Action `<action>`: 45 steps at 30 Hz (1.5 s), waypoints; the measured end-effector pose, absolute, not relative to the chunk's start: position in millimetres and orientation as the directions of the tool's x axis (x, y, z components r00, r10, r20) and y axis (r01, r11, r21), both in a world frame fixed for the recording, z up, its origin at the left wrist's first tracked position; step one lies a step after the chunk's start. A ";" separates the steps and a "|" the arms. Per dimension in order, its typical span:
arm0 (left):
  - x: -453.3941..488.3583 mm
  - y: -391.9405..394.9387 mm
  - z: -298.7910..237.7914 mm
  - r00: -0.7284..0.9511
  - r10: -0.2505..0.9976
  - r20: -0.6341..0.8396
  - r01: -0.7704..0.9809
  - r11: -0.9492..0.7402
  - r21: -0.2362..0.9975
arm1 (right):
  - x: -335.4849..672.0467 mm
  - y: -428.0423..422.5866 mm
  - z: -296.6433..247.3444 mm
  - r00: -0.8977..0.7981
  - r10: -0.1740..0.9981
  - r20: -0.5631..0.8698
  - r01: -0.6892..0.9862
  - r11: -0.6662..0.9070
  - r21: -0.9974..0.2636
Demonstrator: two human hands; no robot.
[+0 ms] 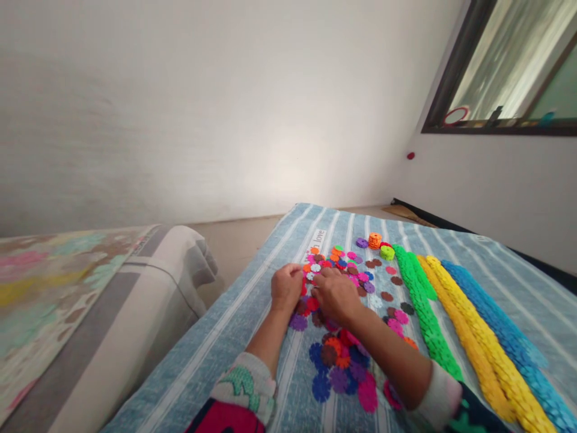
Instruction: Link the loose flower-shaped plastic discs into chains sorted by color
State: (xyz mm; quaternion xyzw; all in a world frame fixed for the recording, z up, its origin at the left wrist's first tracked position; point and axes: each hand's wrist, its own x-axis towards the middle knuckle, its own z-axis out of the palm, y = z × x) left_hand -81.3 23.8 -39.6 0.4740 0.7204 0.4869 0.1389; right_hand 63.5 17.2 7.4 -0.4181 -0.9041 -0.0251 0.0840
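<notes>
Loose plastic snowflake discs (339,380) in many colours lie in a spread pile on the striped blue cloth (252,307). At the pile's left edge is my left hand (287,288), its fingers and thumb drawn together beside some red discs (311,304). Whether a disc is between those fingertips is hidden. My right hand (337,296) reaches over the middle of the pile, fingers bent down among the discs and close to the left hand. What its fingertips grip is hidden by the hand. A white disc (315,267) lies just beyond both hands.
Long rows of green (428,325), yellow (482,325) and blue discs (500,322) run along the right. Small orange (374,240), purple (362,242) and lime stacks (386,252) stand behind the pile. A patterned covered surface (153,313) is at left, across a gap.
</notes>
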 end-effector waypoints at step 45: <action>-79.2 32.9 -36.3 0.002 0.947 0.323 0.847 -0.173 0.502 | 214.7 25.3 16.9 -0.267 0.907 0.326 0.605 0.420 -0.676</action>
